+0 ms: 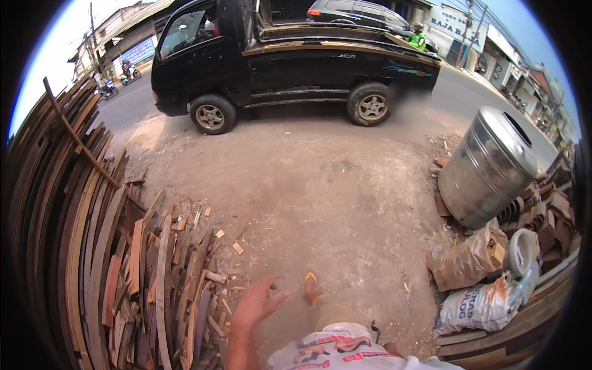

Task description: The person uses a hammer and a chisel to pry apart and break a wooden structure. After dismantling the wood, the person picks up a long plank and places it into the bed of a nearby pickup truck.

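Observation:
My left hand (pixel 262 302) hangs in the air in front of me with its fingers apart, holding nothing. Closest to it is a heap of wood offcuts (pixel 163 277), just to its left and apart from it. Beside my white printed shirt (pixel 336 348) shows a sliver of what looks like my right hand or arm (pixel 392 349); its fingers are hidden. One foot in a yellow-strapped sandal (pixel 310 285) stands on the dirt ground (pixel 296 185).
A black pickup truck (pixel 302 77) stands across the way ahead, with the road (pixel 132 102) behind it. Long planks (pixel 52 203) lean at the left. On the right are a metal tank (pixel 487 169), filled sacks (pixel 478 305), roof tiles (pixel 552 213) and stacked boards (pixel 518 339).

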`<control>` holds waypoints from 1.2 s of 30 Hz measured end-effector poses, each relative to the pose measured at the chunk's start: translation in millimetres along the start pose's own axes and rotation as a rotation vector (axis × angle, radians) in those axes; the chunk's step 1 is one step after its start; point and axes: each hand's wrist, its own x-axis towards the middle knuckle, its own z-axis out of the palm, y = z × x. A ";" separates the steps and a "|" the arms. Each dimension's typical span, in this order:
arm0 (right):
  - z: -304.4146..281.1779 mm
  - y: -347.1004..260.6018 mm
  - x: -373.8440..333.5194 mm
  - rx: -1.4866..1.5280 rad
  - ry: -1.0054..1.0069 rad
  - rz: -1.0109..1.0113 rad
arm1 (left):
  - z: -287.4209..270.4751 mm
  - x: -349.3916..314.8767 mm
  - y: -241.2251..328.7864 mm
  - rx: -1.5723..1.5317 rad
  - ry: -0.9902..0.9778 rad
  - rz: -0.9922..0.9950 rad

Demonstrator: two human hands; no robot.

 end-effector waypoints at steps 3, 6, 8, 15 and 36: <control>28.2 -93.3 87.3 -0.076 -0.071 -0.118 | 12.4 113.8 -51.5 -0.222 -0.046 -0.081; -44.0 -250.0 179.4 -0.025 0.068 -0.492 | 76.7 241.8 -161.0 -0.327 0.030 -0.240; -85.4 -353.1 196.9 0.084 0.126 -0.429 | 84.9 239.7 -205.0 0.066 -0.085 -0.493; -492.9 -764.7 165.8 0.370 0.404 -0.723 | 100.1 244.0 -335.8 0.039 -0.247 -0.705; -1003.4 -1131.6 314.7 0.398 0.930 -0.530 | -111.8 971.3 -206.9 -0.710 0.354 -0.364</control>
